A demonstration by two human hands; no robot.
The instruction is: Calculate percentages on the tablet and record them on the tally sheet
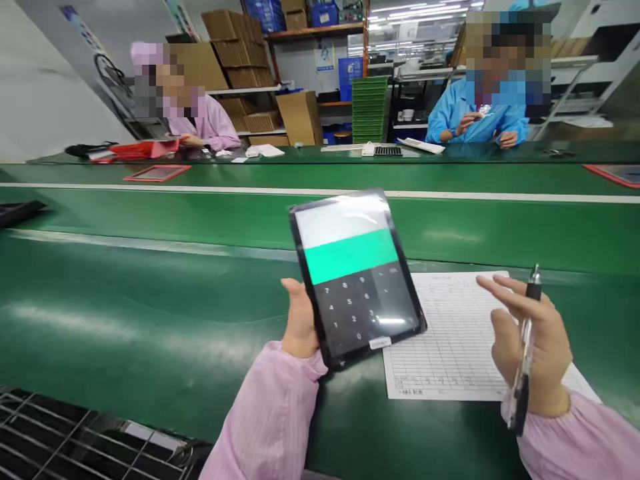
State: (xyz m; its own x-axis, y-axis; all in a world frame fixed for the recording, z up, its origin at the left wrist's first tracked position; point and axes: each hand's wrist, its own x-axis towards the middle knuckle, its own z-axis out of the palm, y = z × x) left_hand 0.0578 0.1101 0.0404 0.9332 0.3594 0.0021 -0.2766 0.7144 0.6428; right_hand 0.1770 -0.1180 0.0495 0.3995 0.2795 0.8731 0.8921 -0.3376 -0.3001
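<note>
A black-framed tablet (357, 277) with a lit calculator screen is held up, tilted, in my left hand (300, 320). The left thumb shows at its left edge, and the other fingers are hidden behind it. A small white label (380, 343) sits on the tablet's lower edge. In my right hand (537, 347) a clear and black pen (524, 373) is tucked between the fingers, with the index finger stretched toward the left. Beneath that hand and partly behind the tablet lies a printed table sheet (450, 333) with some handwriting near its bottom.
Before me runs a green work surface (150, 313) with a raised belt (240, 213) beyond it. A wire rack (60, 433) stands at the lower left. Red-edged flat pieces (157, 173) lie on the belt. Across it sit a person in pink (210, 123) and one in blue (450, 107).
</note>
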